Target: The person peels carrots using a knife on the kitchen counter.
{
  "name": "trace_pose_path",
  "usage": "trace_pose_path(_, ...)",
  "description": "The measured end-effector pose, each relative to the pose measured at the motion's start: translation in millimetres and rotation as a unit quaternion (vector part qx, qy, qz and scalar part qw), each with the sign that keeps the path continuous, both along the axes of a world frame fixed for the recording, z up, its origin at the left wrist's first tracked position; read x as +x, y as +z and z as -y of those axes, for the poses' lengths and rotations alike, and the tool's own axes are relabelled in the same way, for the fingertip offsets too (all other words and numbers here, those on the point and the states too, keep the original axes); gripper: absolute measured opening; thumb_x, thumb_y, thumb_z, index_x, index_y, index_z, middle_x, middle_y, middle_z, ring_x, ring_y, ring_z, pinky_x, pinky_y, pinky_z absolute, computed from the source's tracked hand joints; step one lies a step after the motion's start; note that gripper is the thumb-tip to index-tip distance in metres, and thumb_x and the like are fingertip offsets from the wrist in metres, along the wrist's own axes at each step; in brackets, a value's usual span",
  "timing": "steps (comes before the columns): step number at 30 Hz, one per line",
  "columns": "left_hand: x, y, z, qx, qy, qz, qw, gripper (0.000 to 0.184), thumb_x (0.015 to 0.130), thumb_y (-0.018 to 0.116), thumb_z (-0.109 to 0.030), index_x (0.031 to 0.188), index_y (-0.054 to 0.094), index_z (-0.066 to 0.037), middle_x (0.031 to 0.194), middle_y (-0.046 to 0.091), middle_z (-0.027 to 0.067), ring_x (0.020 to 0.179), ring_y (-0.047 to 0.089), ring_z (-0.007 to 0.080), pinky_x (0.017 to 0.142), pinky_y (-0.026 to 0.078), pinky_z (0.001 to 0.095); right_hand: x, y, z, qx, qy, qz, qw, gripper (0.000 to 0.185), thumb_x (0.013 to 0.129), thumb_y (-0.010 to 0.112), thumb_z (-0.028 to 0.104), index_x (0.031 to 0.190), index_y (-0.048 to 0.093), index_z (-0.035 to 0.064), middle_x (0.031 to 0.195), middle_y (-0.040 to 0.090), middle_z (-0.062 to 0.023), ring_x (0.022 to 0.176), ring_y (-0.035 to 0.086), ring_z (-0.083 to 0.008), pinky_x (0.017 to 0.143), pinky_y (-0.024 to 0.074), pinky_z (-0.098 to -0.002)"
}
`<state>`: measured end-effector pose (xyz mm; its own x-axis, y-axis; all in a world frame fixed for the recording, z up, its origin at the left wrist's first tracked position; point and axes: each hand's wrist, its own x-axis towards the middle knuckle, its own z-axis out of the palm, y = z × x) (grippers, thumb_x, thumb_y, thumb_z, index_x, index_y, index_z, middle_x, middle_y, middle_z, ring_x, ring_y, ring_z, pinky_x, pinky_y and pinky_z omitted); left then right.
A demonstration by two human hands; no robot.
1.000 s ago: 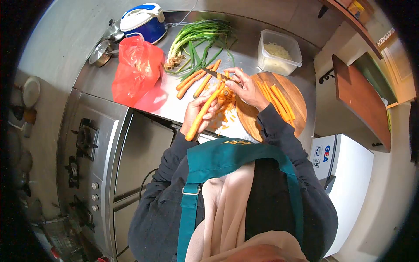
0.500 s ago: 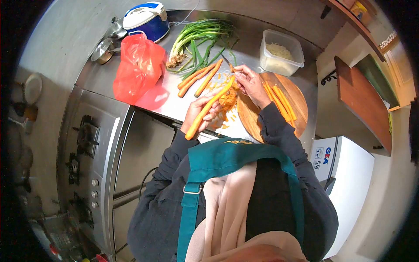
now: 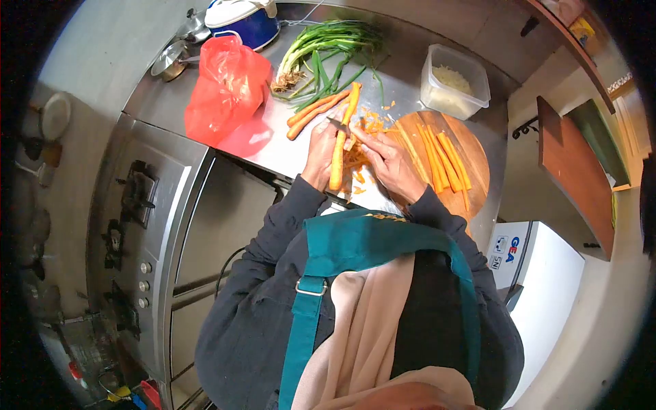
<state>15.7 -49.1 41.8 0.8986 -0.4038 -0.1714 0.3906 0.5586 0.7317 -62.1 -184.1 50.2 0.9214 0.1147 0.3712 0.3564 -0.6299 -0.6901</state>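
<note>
My left hand (image 3: 320, 152) is closed around an orange carrot (image 3: 337, 164), which points lengthwise away from me. My right hand (image 3: 395, 167) grips a small tool with a dark blade (image 3: 338, 125), lying across the carrot near my left fingers. Its handle is hidden in the hand, and I cannot tell whether it is a peeler or a knife. Orange peelings (image 3: 359, 176) are scattered beneath both hands. Two carrots (image 3: 316, 114) lie left of the held one. To the right, several bright carrots (image 3: 447, 162) rest on a round wooden board (image 3: 476, 142).
Spring onions (image 3: 335, 44) lie at the back, beside a red plastic bag (image 3: 222, 99). A clear tub of pale shreds (image 3: 456, 102) stands behind the board. The gas stove (image 3: 154, 184) is on the left; a blue and white container (image 3: 244, 27) stands beyond the bag.
My right hand has come down and nearer to me, bringing the blade onto the carrot. The carrot in my left hand has turned more upright in view. The whole view has shifted slightly.
</note>
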Motion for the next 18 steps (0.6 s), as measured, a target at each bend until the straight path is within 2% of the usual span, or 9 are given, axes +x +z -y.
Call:
trace_pose_path(2, -6, 11, 3, -0.001, -0.005, 0.031, 0.999, 0.026, 0.091, 0.048, -0.021, 0.107, 0.052, 0.0, 0.066, 0.048, -0.0007, 0.048, 0.042, 0.0051, 0.04, 0.035, 0.0166, 6, -2, 5, 0.02, -0.034, 0.005, 0.999, 0.04, 0.086, 0.048, 0.009, 0.125, 0.048, 0.0182, 0.071, 0.045, -0.0138, 0.067, 0.05, -0.0284, 0.063, 0.0413, -0.0367)
trace_pose_path(3, -10, 17, 5, -0.007, 0.007, 0.02, 1.0, 0.031, 0.091, 0.047, -0.019, 0.115, 0.049, 0.0, 0.066, 0.047, 0.0005, 0.05, 0.043, 0.0053, 0.042, 0.039, 0.0175, 9, 0, 7, 0.044, -0.035, 0.037, 0.998, 0.039, 0.085, 0.049, 0.009, 0.123, 0.05, 0.0172, 0.07, 0.045, -0.0138, 0.065, 0.049, -0.0274, 0.062, 0.0408, -0.0358)
trace_pose_path(7, -6, 13, 7, -0.018, 0.024, 0.061, 0.998, 0.032, 0.092, 0.046, -0.019, 0.117, 0.049, 0.0, 0.068, 0.049, -0.001, 0.05, 0.043, 0.0048, 0.042, 0.04, 0.018, 4, 2, 5, 0.051, 0.028, 0.019, 0.998, 0.038, 0.086, 0.048, 0.01, 0.123, 0.05, 0.0171, 0.069, 0.047, -0.0137, 0.066, 0.051, -0.0274, 0.062, 0.0414, -0.0359)
trace_pose_path(12, -3, 14, 12, -0.027, 0.054, 0.072, 0.996, 0.033, 0.092, 0.047, -0.02, 0.118, 0.048, 0.0, 0.074, 0.05, -0.0005, 0.056, 0.045, 0.004, 0.042, 0.04, 0.0182, 7, 2, -2, 0.066, 0.023, 0.04, 0.997, 0.038, 0.087, 0.048, 0.011, 0.124, 0.049, 0.0178, 0.07, 0.048, -0.0135, 0.066, 0.051, -0.0273, 0.063, 0.0419, -0.0357)
trace_pose_path(14, -5, 16, 10, -0.032, 0.068, 0.053, 0.996, 0.034, 0.092, 0.047, -0.02, 0.119, 0.047, 0.0, 0.077, 0.05, -0.0004, 0.058, 0.045, 0.0038, 0.042, 0.04, 0.0181, 5, 9, -1, 0.016, -0.009, -0.027, 0.999, 0.038, 0.087, 0.047, 0.01, 0.124, 0.049, 0.0178, 0.083, 0.056, -0.0162, 0.075, 0.055, -0.0281, 0.069, 0.0444, -0.0342)
trace_pose_path(15, -8, 14, 4, -0.037, 0.036, 0.056, 0.997, 0.035, 0.092, 0.046, -0.019, 0.12, 0.046, 0.001, 0.078, 0.05, -0.0001, 0.059, 0.045, 0.0041, 0.042, 0.039, 0.0181, 8, 7, 0, 0.017, -0.01, -0.027, 0.999, 0.038, 0.087, 0.047, 0.01, 0.124, 0.049, 0.0178, 0.083, 0.056, -0.0162, 0.075, 0.055, -0.0281, 0.069, 0.0444, -0.0342)
trace_pose_path(17, -12, 13, 2, -0.042, 0.001, 0.059, 0.997, 0.036, 0.092, 0.045, -0.019, 0.122, 0.044, 0.001, 0.08, 0.049, 0.0001, 0.061, 0.045, 0.0044, 0.043, 0.039, 0.018, 19, 0, 7, 0.047, -0.026, 0.093, 0.994, 0.037, 0.087, 0.047, 0.011, 0.123, 0.049, 0.0167, 0.1, 0.058, -0.0171, 0.086, 0.057, -0.0291, 0.077, 0.0452, -0.0329)
trace_pose_path(18, -14, 16, 4, -0.044, -0.001, 0.044, 0.998, 0.036, 0.092, 0.045, -0.019, 0.123, 0.043, 0.001, 0.079, 0.049, 0.0002, 0.06, 0.044, 0.005, 0.043, 0.039, 0.0181, 21, 2, 9, 0.046, -0.027, 0.093, 0.994, 0.037, 0.087, 0.047, 0.011, 0.123, 0.049, 0.0167, 0.1, 0.058, -0.0171, 0.086, 0.057, -0.0291, 0.077, 0.0452, -0.0329)
